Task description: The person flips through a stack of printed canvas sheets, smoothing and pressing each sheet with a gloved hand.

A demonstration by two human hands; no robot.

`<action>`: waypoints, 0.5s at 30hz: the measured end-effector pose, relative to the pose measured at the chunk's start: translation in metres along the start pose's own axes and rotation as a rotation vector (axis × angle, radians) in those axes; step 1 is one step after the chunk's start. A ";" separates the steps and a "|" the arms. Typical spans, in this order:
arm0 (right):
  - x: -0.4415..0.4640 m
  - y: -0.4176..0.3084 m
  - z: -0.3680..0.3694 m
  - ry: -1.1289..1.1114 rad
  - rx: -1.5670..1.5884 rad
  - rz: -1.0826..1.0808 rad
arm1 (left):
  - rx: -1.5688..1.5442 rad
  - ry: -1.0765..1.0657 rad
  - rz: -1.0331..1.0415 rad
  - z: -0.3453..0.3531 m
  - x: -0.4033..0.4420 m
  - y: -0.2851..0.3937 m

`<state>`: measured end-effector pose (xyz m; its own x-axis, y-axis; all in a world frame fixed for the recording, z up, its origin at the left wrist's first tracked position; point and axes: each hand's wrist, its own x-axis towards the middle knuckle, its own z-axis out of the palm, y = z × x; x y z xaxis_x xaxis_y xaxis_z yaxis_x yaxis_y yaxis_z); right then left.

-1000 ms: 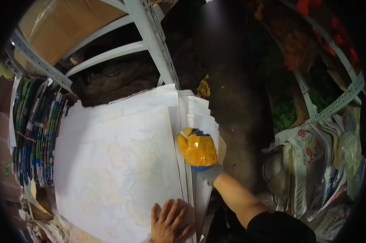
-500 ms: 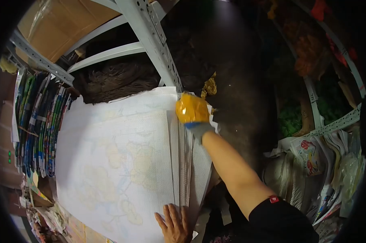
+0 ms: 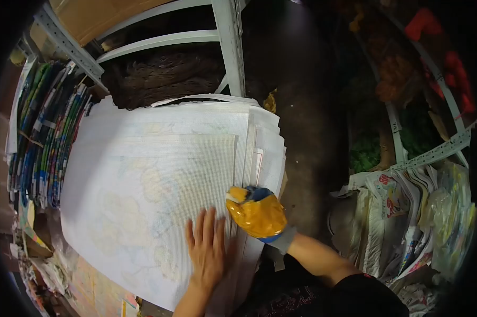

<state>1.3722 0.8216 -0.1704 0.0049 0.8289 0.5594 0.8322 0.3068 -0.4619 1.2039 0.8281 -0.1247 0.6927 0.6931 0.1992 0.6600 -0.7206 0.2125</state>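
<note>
While your left hand lies spread on the white sheet stack at left, your gloved right hand curls at its right edge; palm side hidden, can't tell if pinching.

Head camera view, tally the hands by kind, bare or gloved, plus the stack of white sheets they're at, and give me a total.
Bare left hand: 1
Gloved right hand: 1
Stack of white sheets: 1
Total: 3
</note>
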 end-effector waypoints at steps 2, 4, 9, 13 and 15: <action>0.013 0.003 0.012 -0.038 -0.066 0.048 | 0.066 -0.032 -0.075 0.028 0.016 -0.004; 0.033 0.014 0.023 -0.160 -0.243 0.121 | 0.059 -0.084 -0.096 0.030 0.013 -0.003; 0.048 0.029 0.029 -0.082 -0.154 0.168 | 0.052 -0.022 -0.072 0.029 0.013 -0.008; 0.025 0.008 0.026 0.053 -0.111 0.116 | 0.048 0.000 -0.089 0.032 0.015 -0.007; 0.059 0.027 0.029 -0.219 -0.413 0.258 | 0.052 0.023 -0.072 0.031 0.016 -0.008</action>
<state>1.3792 0.8924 -0.1695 0.1594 0.9447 0.2865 0.9683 -0.0932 -0.2316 1.2182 0.8445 -0.1533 0.6367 0.7429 0.2069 0.7222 -0.6685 0.1776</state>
